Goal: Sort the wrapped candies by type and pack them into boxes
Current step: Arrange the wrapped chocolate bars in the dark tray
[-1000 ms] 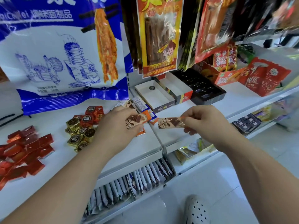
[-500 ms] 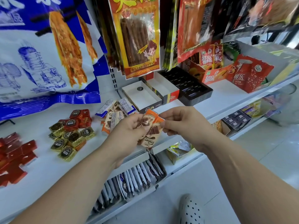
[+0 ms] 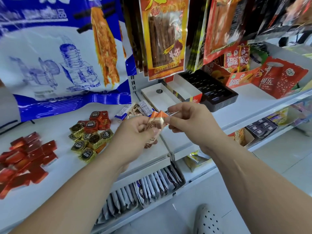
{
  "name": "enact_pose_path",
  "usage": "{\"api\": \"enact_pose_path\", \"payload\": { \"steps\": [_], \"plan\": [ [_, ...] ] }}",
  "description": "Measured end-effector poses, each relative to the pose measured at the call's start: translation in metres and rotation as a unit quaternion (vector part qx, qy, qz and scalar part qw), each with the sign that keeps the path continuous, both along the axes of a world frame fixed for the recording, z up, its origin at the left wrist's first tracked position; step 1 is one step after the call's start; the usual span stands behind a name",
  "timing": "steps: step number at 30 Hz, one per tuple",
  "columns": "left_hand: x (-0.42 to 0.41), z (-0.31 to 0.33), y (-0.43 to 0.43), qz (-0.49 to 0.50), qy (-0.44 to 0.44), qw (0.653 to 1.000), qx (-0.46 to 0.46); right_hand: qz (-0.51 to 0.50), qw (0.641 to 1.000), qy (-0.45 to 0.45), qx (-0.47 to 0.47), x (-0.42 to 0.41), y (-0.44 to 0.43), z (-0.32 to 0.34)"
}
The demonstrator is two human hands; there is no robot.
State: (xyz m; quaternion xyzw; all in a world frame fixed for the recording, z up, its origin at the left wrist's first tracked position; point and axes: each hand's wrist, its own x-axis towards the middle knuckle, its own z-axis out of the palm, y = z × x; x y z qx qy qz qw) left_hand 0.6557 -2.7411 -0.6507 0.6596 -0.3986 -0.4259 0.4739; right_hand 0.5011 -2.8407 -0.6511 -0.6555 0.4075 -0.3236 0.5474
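I'm pinching upright candy bars (image 3: 156,121) with left hand (image 3: 133,135) and right hand (image 3: 190,127) fingers; white box (image 3: 161,99) is lying beyond, nearer right.

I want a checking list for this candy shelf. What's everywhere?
Surface: white shelf, holding candies.
Job's things: long wrapped candies in both hands; gold and red foil candies piled; red square candies at left; open white box; black tray.
Clutter: big blue snack bag; red cola packet.
Hands: left hand and right hand both pinch the long wrapped candies.
Cables: thin black strands at left, unclear.
Surroundings: hanging snack packs; sachets on lower shelf.
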Motion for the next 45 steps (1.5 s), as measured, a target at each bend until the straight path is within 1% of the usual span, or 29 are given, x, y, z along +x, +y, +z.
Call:
{"api": "enact_pose_path", "payload": {
  "steps": [1, 3, 7, 9, 12, 15, 16, 19, 21, 23, 27, 33, 34, 36, 39, 42, 45],
  "plan": [
    [0.007, 0.001, 0.001, 0.017, -0.012, 1.0, -0.002, -0.014, 1.0, 0.015, -0.017, 0.004, -0.001, -0.002],
    [0.022, 0.003, 0.002, 0.051, -0.029, 0.998, -0.011, -0.025, 0.993, 0.084, -0.077, 0.01, -0.004, -0.01],
    [0.043, 0.008, 0.01, 0.099, -0.031, 0.994, -0.033, 0.027, 0.961, 0.226, -0.16, 0.024, -0.002, -0.029],
    [0.048, 0.008, 0.013, 0.105, -0.033, 0.993, -0.037, 0.051, 0.947, 0.26, -0.18, 0.033, 0.005, -0.034],
    [0.053, 0.006, 0.015, 0.1, -0.048, 0.993, -0.031, 0.044, 0.939, 0.276, -0.201, 0.048, 0.014, -0.04],
    [0.06, 0.004, 0.015, 0.1, -0.059, 0.993, -0.008, 0.025, 0.92, 0.303, -0.247, 0.061, 0.022, -0.046],
    [0.063, 0.002, 0.015, 0.102, -0.076, 0.992, 0.001, 0.024, 0.914, 0.311, -0.259, 0.065, 0.024, -0.047],
    [0.071, -0.002, 0.017, 0.1, -0.177, 0.979, 0.029, 0.03, 0.9, 0.318, -0.296, 0.076, 0.033, -0.046],
    [0.072, 0.0, 0.018, 0.104, -0.204, 0.973, 0.031, 0.04, 0.891, 0.322, -0.317, 0.082, 0.038, -0.044],
    [0.071, 0.001, 0.021, 0.107, -0.192, 0.975, 0.03, 0.054, 0.879, 0.341, -0.328, 0.085, 0.041, -0.044],
    [0.073, 0.0, 0.024, 0.114, -0.13, 0.985, 0.021, 0.061, 0.847, 0.364, -0.383, 0.084, 0.042, -0.047],
    [0.072, -0.003, 0.023, 0.109, -0.108, 0.988, 0.025, 0.064, 0.795, 0.394, -0.458, 0.076, 0.034, -0.047],
    [0.07, -0.003, 0.022, 0.105, -0.105, 0.989, 0.025, 0.059, 0.793, 0.397, -0.459, 0.073, 0.034, -0.048],
    [0.068, -0.004, 0.021, 0.098, -0.098, 0.99, 0.019, 0.053, 0.805, 0.388, -0.445, 0.066, 0.031, -0.049],
    [0.062, -0.004, 0.018, 0.088, -0.092, 0.992, 0.001, 0.023, 0.845, 0.317, -0.43, 0.049, 0.024, -0.04],
    [0.054, -0.004, 0.012, 0.083, -0.085, 0.993, -0.011, -0.022, 0.884, 0.247, -0.397, 0.028, 0.017, -0.016],
    [0.044, -0.006, 0.006, 0.07, -0.079, 0.994, -0.022, -0.051, 0.905, 0.225, -0.357, 0.007, 0.01, 0.001]
  ]
}}
